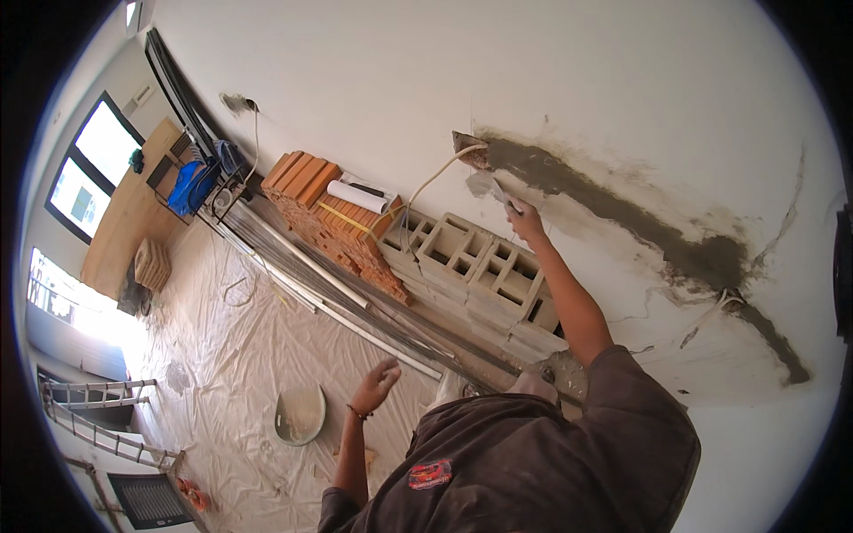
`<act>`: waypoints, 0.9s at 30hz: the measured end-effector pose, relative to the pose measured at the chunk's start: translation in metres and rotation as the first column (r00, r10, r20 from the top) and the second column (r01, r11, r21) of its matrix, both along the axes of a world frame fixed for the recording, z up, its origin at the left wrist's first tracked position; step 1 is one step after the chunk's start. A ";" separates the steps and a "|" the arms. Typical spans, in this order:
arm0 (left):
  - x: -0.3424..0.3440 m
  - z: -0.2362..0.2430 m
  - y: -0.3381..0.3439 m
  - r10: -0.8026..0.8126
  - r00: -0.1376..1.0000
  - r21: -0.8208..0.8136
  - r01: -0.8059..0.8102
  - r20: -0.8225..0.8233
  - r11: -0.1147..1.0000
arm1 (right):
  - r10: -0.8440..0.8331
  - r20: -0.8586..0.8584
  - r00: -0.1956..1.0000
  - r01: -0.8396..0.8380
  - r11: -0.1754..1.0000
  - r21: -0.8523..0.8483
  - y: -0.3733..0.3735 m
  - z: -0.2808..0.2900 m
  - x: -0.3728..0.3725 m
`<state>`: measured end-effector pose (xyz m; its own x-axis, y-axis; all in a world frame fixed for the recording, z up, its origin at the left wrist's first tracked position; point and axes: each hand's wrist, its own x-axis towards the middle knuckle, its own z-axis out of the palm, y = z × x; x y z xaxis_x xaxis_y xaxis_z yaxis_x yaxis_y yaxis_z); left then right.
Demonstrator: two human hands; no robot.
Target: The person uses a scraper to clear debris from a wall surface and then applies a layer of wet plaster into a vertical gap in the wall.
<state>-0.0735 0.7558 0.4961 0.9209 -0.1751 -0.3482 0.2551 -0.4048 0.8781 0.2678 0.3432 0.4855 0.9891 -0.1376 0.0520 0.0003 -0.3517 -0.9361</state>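
Note:
My right hand grips a trowel close to the white wall. The trowel's thin blade points up and left, beside a wet grey smear. Just above it, a long band of grey mortar fills a chase that slants down to the right. A pale cable comes out of a box recess at the band's upper left end. My left hand hangs over the floor with loosely curled fingers, holding nothing that I can see.
Hollow concrete blocks and stacked orange bricks line the wall's foot. Long pipes lie alongside. A tub stands on the plastic sheeting. A ladder is at the far left. Loose wires stick out of the wall.

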 end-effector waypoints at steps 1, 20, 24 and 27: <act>-0.013 -0.011 0.000 0.006 0.998 -0.006 -0.007 -0.057 1.000 | -0.002 -0.022 1.000 0.003 1.000 0.024 -0.012 -0.004 -0.013; -0.055 -0.062 -0.031 0.081 0.995 0.053 -0.084 0.051 0.995 | -0.002 0.011 1.000 0.003 0.992 -0.130 0.058 -0.006 0.043; -0.114 -0.095 -0.034 0.141 0.990 0.073 -0.139 -0.026 0.988 | -0.015 -0.075 0.997 0.024 0.993 0.119 0.025 0.014 -0.002; -0.127 -0.096 -0.052 0.178 0.979 0.029 -0.176 -0.097 0.984 | -0.080 -0.068 0.994 0.090 0.985 0.149 0.011 0.018 -0.015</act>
